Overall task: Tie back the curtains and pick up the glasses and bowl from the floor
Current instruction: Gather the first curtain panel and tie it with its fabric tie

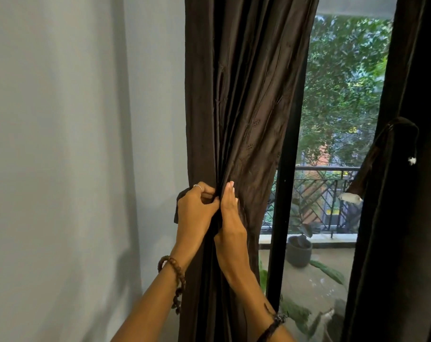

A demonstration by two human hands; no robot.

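Observation:
A dark brown curtain [244, 99] hangs left of the window, gathered into folds at waist height. My left hand [197, 208] pinches the fabric or a dark strip at the curtain's left edge, fingers curled. My right hand [230, 218] presses flat against the bunched folds right beside it, fingers pointing up. A second dark curtain [404, 218] hangs on the right with a tie-back strap [382, 154] looped around it. No glasses, bowl or floor inside the room are in view.
A pale blue wall [74, 144] fills the left. A black window frame [283, 193] stands between the curtains. Outside are a balcony railing [328, 174], a grey plant pot [299, 250] and trees.

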